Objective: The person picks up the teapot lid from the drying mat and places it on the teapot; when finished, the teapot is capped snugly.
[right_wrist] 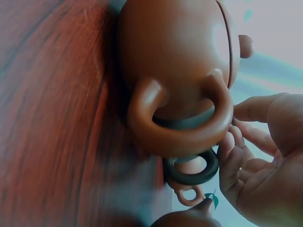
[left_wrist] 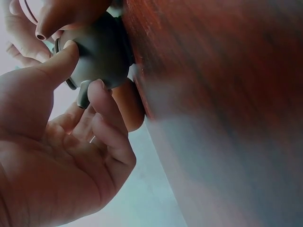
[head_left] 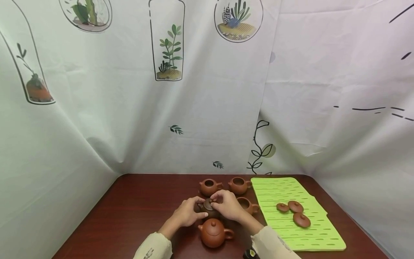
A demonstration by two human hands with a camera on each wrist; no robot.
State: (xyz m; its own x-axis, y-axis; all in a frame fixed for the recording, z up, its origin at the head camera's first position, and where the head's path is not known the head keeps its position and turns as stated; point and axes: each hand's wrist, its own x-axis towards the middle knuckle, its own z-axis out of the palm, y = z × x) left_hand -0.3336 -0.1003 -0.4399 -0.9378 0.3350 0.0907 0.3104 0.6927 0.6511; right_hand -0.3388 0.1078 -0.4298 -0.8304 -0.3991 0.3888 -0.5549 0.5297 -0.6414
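A dark brown teapot stands on the table between both hands. My left hand steadies it from the spout side, thumb on its body; the left wrist view shows fingertips by the dark spout. From the other side, my right hand pinches the dark lid at the teapot's top with thumb and fingers. Just in front sits a reddish-brown teapot wearing its lid. Its large handle fills much of the right wrist view, partly hiding the dark teapot, whose loop handle shows.
Behind the hands stand lidless reddish-brown teapots: one back left, one back right, one beside the right hand. On the right, a green mat bears three loose lids. A patterned white cloth hangs behind the table.
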